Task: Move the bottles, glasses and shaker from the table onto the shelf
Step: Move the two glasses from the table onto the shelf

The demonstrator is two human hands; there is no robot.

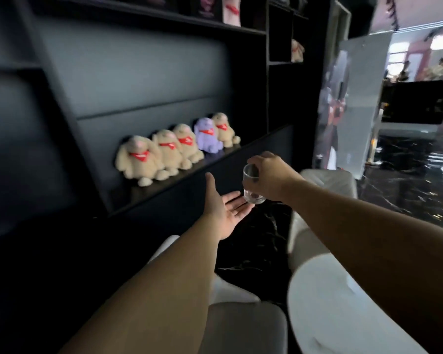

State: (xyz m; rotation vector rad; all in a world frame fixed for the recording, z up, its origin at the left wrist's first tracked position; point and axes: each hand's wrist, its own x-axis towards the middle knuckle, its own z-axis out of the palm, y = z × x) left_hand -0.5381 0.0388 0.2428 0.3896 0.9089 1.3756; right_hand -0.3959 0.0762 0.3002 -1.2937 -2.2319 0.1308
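Desk [325, 315]: white, round-edged, lower right, nearest the camera; its visible part carries nothing. Pale upholstered seats stand beside and beyond it, over a dark marbled floor [407, 190].

Left hand [221, 210]: palm up, fingers spread, holding nothing; fingertips lie just under the base of the glass, apparently ready to support it.

Glass [251, 185]: small clear tumbler, seemingly empty, held in the air short of the shelf front. Judged light, rigid, smooth and breakable, with a thicker base. A hold around the side wall or a palm under the base looks safer than a pinch at the rim.

Right hand [271, 177]: fingers closed over the rim and upper wall of the glass from above, carrying it.

Shelf [179, 180]: black, long ledge, within reach ahead. Free surface shows to the right of the toys, toward the far end.

Plush toys [172, 152]: five in a row on the shelf, four beige with red scarves, one purple. Soft and harmless, yet they fill the left stretch and could be knocked if the glass goes down close.

Upper compartments: further toys, blurred.
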